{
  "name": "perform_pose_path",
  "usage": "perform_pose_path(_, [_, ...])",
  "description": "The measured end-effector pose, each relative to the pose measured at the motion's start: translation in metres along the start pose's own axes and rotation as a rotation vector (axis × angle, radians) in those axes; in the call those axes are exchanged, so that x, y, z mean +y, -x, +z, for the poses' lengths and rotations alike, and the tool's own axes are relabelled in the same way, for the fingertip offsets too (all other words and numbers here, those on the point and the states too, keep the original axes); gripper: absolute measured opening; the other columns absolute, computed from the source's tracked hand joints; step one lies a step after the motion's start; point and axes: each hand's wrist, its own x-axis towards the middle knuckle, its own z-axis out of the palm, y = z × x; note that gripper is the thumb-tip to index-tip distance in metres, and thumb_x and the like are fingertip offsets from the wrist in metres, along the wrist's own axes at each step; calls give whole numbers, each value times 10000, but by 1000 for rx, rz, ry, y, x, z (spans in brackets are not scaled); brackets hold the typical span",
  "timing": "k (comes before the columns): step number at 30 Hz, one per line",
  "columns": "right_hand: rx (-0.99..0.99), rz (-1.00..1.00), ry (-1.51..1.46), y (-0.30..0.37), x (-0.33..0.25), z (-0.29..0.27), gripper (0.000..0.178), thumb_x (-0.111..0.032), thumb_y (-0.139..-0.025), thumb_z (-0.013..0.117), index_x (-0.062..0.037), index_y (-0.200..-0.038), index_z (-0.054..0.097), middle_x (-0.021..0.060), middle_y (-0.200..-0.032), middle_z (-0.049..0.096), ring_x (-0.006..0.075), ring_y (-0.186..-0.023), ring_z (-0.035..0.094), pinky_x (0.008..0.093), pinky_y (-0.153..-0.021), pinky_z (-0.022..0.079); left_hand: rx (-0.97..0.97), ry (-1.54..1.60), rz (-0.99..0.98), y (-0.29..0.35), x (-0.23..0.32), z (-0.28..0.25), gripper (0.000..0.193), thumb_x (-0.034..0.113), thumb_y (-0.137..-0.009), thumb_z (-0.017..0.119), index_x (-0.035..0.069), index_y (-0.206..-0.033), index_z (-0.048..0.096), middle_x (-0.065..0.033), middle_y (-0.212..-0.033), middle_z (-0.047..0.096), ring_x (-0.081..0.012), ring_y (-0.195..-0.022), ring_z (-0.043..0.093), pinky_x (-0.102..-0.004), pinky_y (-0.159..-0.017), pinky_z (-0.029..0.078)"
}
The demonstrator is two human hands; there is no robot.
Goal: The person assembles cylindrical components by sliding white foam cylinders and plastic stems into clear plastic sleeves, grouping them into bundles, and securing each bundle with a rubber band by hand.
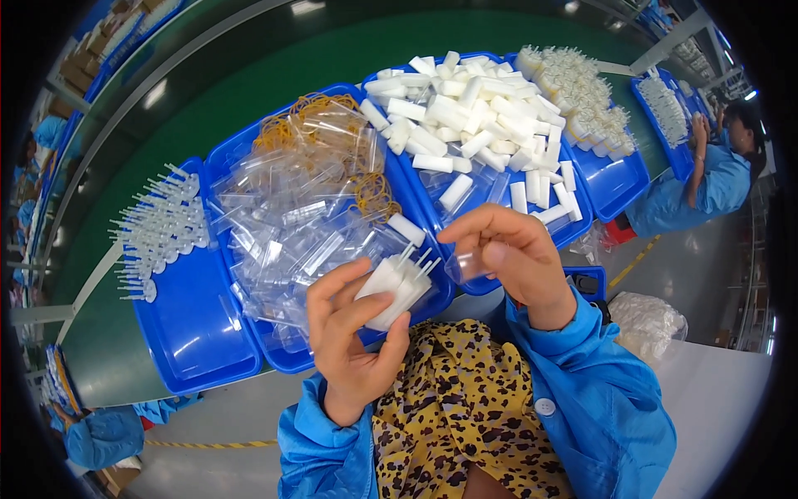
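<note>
My left hand [356, 345] is closed round a small bundle of white plastic pieces [394, 291] with thin white prongs pointing up and to the right. To the right of the bundle, my right hand [528, 259] pinches a small clear plastic sleeve [467, 266] between thumb and fingers. The sleeve and the bundle appear apart. Beyond my left hand, a heap of clear plastic sleeves [303, 233] lies in a blue tray with orange rubber bands [320, 121]. White rectangular blocks [474, 104] are piled in the tray beyond my right hand.
Blue trays stand in a row on a green work surface [249, 79]. White stemmed pieces [170, 224] fill part of the left tray [187, 353]; similar pale pieces [582, 96] crowd the right one. At far right a co-worker in blue [706, 183] handles another tray. A plastic bag [644, 324] lies right of me.
</note>
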Motion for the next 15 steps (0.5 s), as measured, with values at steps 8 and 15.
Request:
perform_pose_path(8, [-120, -49, 414, -7, -12, 17, 233, -76, -903, 563, 13, -1097, 656, 39, -839, 596, 67, -728, 518, 210, -629, 400, 35, -10, -21, 0, 2, 0, 293, -78, -729, 710, -10, -1005, 638, -233, -1261, 461, -361, -1050, 637, -368, -830, 555])
perform_pose_path(15, [-10, 113, 324, -1, -12, 31, 233, -102, -931, 564, 12, -1117, 646, 13, -804, 597, 34, -649, 516, 181, -539, 375, 88, -195, 83, -1, 1, 3, 365, -68, -699, 746, -2, -1047, 659, -214, -1263, 479, -339, -1023, 658, -339, -783, 583])
